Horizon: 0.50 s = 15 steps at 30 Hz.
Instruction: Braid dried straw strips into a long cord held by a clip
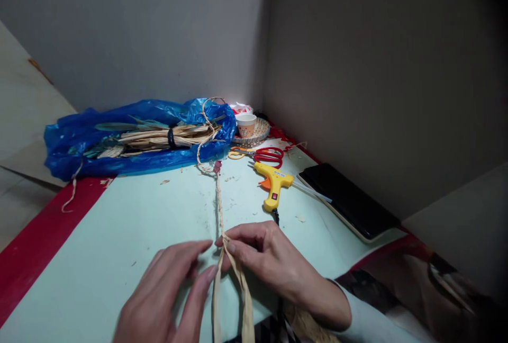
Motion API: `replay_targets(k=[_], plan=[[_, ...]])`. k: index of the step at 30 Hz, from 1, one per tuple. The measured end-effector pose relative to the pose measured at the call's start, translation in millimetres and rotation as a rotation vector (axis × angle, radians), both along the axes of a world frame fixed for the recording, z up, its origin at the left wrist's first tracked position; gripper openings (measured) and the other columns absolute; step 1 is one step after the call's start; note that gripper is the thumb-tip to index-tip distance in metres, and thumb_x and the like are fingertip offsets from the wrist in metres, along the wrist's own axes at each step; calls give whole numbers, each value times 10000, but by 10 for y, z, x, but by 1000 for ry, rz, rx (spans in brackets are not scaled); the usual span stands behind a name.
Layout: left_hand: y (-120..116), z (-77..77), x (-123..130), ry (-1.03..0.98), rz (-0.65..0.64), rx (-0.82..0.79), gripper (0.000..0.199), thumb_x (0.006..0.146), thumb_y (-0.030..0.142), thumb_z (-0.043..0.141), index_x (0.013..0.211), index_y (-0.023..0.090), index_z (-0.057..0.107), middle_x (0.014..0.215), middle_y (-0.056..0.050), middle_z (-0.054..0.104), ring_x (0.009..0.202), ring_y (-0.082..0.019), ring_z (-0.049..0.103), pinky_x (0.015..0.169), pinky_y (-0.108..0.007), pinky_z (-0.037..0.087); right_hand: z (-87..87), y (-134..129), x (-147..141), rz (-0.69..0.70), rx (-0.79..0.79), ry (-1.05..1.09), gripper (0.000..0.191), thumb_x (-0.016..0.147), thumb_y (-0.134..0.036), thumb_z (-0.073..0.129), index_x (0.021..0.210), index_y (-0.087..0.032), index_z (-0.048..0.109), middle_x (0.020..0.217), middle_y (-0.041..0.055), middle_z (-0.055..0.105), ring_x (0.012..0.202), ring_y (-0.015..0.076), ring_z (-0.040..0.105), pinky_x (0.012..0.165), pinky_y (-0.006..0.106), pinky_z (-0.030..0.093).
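Note:
A thin braid (219, 200) of pale dried plant strips runs away from me along the table, and a small dark pink clip or peg (217, 167) sits at its far part. My right hand (260, 253) is closed, its thumb and forefinger pinching the near end of the braid where the loose strips (245, 300) split off. Those strips hang down toward me in two visible lengths. To the left, my left hand (169, 285) is open, thumb and forefinger apart, with the thumb tip against or just beside the left strip. Its other fingers are partly hidden.
A blue plastic bag (154, 107) holds a tied bundle of dried strips (151, 139). Right of it are a paper cup (245, 126), a woven basket (262, 130) and red-handled scissors (270, 158). A yellow glue gun (274, 181) lies before a black tablet-like device (349, 200). Walls close the back.

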State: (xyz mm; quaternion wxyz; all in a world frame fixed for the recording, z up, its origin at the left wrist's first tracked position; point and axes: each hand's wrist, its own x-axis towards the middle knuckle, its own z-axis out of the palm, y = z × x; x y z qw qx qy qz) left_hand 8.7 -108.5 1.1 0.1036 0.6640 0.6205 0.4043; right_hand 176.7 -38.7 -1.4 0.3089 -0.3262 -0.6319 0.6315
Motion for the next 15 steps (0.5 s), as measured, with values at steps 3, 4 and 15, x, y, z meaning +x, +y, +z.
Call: replay_targets(k=[3,4,15], plan=[[194,132,114,-544,-122,-524,254,811,363,620,1014,210,612,803,-13,673,690,-157,619,690,-261,497,-8,-12,2,60,20,58,289,930,-306,478,1004,-151,711,746,32,675,714,147,597,694,247,450],[249,140,145,-653,-209,-630,264,818,364,612,1016,189,606,680,13,625,598,-126,566,619,-232,464,-11,-19,4,77,40,66,298,945,-290,444,1025,-159,700,742,27,671,713,144,598,699,249,450],[272,26,180,-962,-84,-800,278,800,455,631,842,198,533,486,128,293,408,-33,146,385,-163,81,15,-126,72,-47,294,-307,134,933,-280,452,990,-185,528,738,0,589,685,134,511,604,232,368]])
